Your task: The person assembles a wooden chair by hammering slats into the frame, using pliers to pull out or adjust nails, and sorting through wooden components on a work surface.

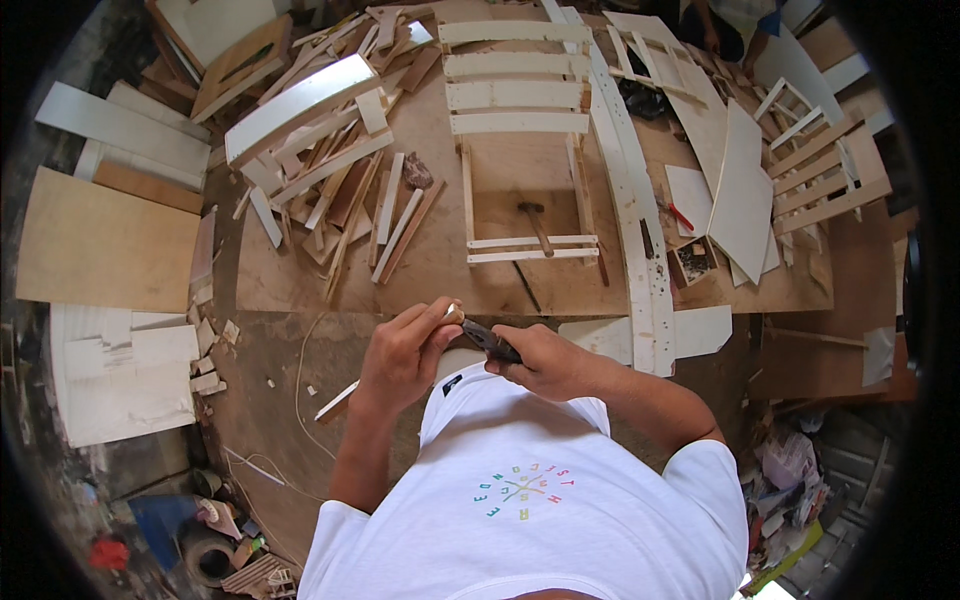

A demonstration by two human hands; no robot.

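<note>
My left hand pinches a small pale wooden piece between thumb and fingertips, held just in front of my chest. My right hand is closed around a dark hand tool whose tip meets the wooden piece. Both hands hover at the near edge of a brown plywood workbench. On the bench ahead lies a slatted white wooden frame with a hammer resting inside it.
A heap of white and brown offcuts covers the bench's left. A long white board runs along the frame's right; white panels and a small box of fasteners lie beyond. Another person stands at the far side. Boards lie on the floor left.
</note>
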